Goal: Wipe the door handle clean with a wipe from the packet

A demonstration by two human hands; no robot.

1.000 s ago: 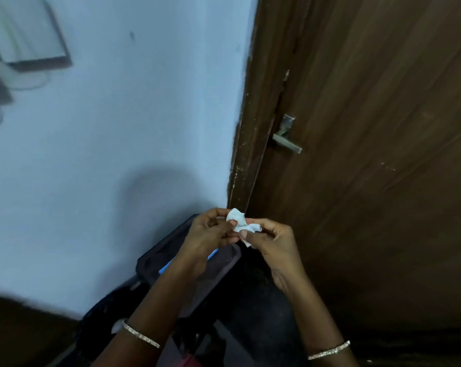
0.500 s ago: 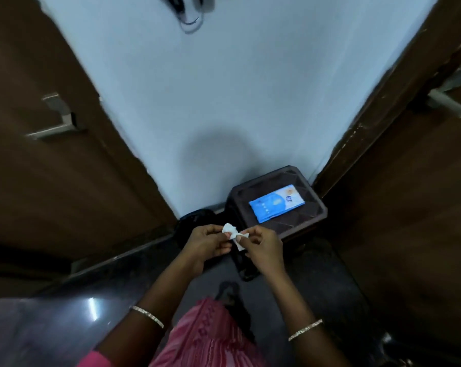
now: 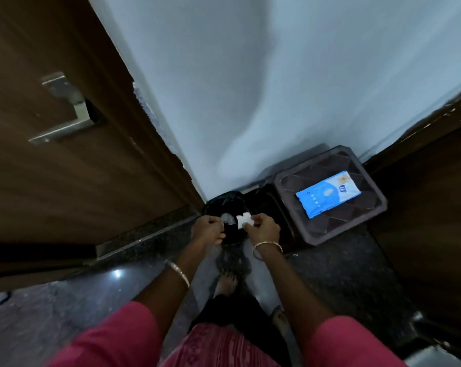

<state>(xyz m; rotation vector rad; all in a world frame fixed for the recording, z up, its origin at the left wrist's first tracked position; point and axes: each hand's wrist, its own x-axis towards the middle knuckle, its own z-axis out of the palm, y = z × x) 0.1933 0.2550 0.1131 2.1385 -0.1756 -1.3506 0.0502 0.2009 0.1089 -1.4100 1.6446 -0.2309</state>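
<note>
My right hand (image 3: 263, 229) pinches a small crumpled white wipe (image 3: 243, 220) over a black bin (image 3: 218, 205) in the corner on the floor. My left hand (image 3: 208, 230) is just left of the wipe, with its fingers curled and nothing plainly in them. A pale blurred patch (image 3: 228, 218) shows inside the bin between the hands. The blue wipe packet (image 3: 328, 194) lies flat on a dark brown stool (image 3: 330, 231) to the right. A metal lever door handle (image 3: 65, 112) sits on the brown door at upper left, far from both hands.
A pale blue wall (image 3: 250, 88) fills the corner between the left door and a second brown door (image 3: 436, 194) on the right. The floor (image 3: 104, 287) is dark polished stone. My foot (image 3: 225, 283) stands just behind the bin.
The view swung down and left, from the right-hand door to the floor corner. My hands lowered over the bin, and the left hand let go of the wipe, which the right hand still pinches.
</note>
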